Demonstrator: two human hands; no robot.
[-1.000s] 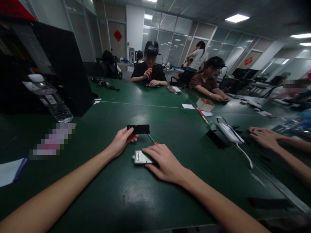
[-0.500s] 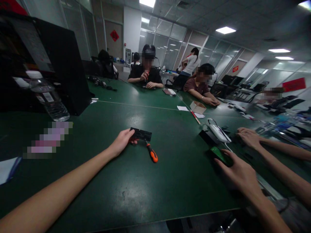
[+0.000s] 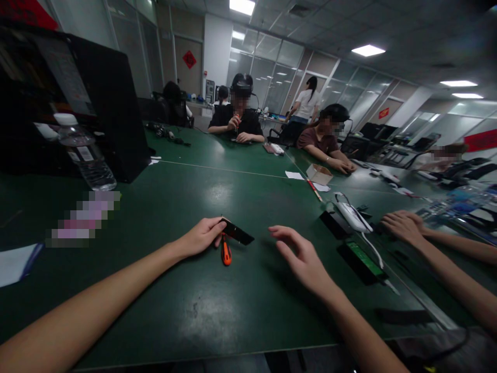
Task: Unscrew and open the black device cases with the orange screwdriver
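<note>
A thin, flat, oblong black panel (image 3: 237,231) is tilting down toward the right above the green surface (image 3: 209,305), with small pale specks showing on it. The left hand (image 3: 202,237) is closing thumb and fingers on the panel's left end. A screwdriver (image 3: 226,254) with an orange and black handle is pointing its handle toward the near edge, just below the panel; whether the fingers are also gripping it, I cannot tell. The right hand (image 3: 301,254) is hovering with fingers loosely curved, thumb well apart from them, holding nothing. Farther right, a green-topped box (image 3: 365,259) is lying near a white power strip (image 3: 352,215).
</note>
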